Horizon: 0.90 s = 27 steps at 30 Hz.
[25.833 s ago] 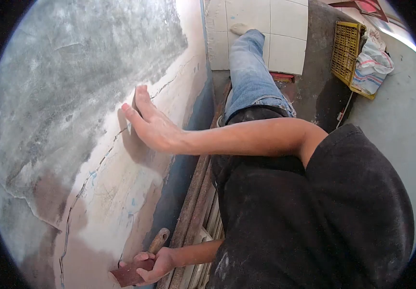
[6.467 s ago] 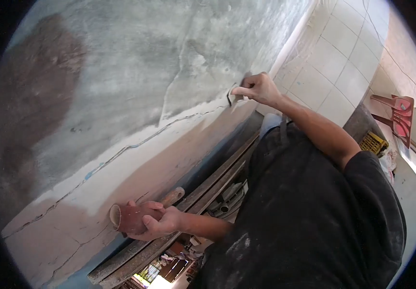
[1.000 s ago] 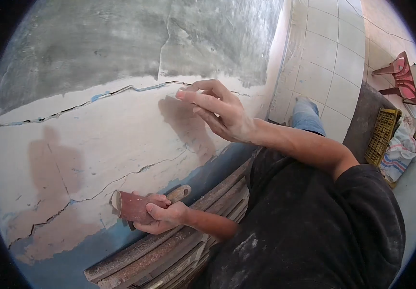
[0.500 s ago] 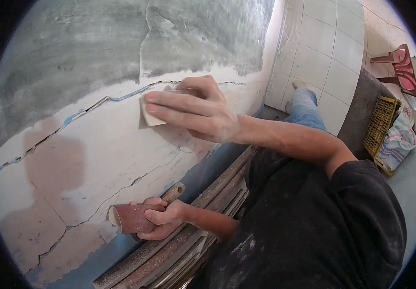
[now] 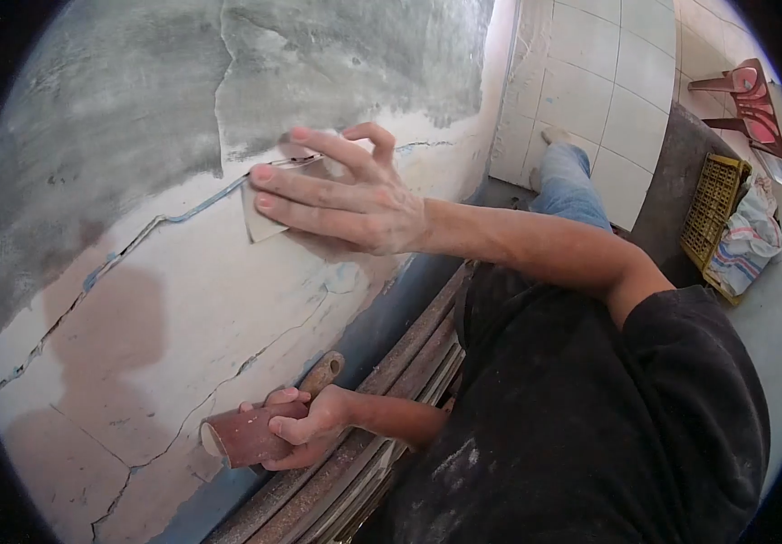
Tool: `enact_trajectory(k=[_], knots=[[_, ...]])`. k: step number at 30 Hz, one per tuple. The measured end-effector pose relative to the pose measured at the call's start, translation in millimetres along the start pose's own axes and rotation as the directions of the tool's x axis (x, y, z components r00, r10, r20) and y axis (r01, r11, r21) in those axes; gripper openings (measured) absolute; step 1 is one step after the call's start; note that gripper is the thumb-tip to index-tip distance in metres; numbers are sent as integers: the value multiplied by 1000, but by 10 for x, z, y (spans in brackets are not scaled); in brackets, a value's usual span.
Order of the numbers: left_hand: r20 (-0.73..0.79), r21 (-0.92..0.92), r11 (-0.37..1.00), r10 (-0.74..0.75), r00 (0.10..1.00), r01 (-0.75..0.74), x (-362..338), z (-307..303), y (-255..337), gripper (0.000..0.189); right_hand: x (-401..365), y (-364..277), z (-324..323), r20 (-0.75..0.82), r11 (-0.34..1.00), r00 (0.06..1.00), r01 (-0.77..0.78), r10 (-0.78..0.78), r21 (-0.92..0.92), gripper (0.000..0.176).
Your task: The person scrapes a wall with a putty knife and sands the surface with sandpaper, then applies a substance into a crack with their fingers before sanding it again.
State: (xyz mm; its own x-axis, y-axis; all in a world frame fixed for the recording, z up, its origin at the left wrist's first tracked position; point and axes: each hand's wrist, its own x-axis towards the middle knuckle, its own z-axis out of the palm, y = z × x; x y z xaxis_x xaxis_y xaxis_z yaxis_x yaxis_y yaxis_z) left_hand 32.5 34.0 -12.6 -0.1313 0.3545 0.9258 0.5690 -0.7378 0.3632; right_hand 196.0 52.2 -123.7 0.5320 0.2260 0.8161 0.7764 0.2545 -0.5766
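Note:
My right hand (image 5: 341, 195) presses a pale piece of sandpaper (image 5: 267, 227) flat to the wall, two fingers on it and the others raised and spread. The sheet lies against a long crack (image 5: 196, 212) with blue edges, just under the grey plaster. Lower down, my left hand (image 5: 305, 426) is closed around a curled reddish-brown sheet of sandpaper (image 5: 251, 432). A wooden handle (image 5: 323, 372) with a hole in its end sticks out behind those fingers; the rest of that tool is hidden.
A stack of long bars (image 5: 368, 403) runs between my body and the wall (image 5: 219, 299). A jeans leg (image 5: 572, 186) stands on the tiled floor (image 5: 599, 100). At right are a yellow crate (image 5: 714, 213), a white sack (image 5: 749, 240) and a red plastic chair (image 5: 753, 104).
My right hand has slid up and left to the crack, and its fingers have spread, with the index finger lifted. My left hand keeps its hold. The view has shifted slightly.

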Motion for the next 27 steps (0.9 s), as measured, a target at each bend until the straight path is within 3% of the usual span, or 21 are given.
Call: enact_trajectory(k=[4,11,14,19,22,25,26,27], knots=[[-39,11,1000,-19,999,20,-10,31,2,41,-178,40,87,-89,994,990,-104,105,22,49],[-2,57,998,23,1000,-23,-14,18,11,45,24,96,4,-11,988,996,-83,86,133,52],[-8,76,996,46,999,-45,-3,41,15,44,-223,180,-45,74,996,995,-76,73,43,47],[9,38,998,54,999,-54,-2,23,18,38,96,189,-24,2,993,1000,-2,2,116,49],[3,18,999,44,999,-44,-2,56,24,37,182,272,-120,62,977,997,24,-38,210,54],[5,-10,1000,30,1000,-30,4,-3,-40,37,293,683,-362,4,953,989,144,-150,266,37],[2,-22,999,26,1000,-26,0,-11,-48,37,287,762,-427,-77,867,984,-106,163,487,34],[-5,-31,999,19,1000,-19,-5,-28,-58,37,269,836,-534,-62,660,880,-305,471,687,35]])
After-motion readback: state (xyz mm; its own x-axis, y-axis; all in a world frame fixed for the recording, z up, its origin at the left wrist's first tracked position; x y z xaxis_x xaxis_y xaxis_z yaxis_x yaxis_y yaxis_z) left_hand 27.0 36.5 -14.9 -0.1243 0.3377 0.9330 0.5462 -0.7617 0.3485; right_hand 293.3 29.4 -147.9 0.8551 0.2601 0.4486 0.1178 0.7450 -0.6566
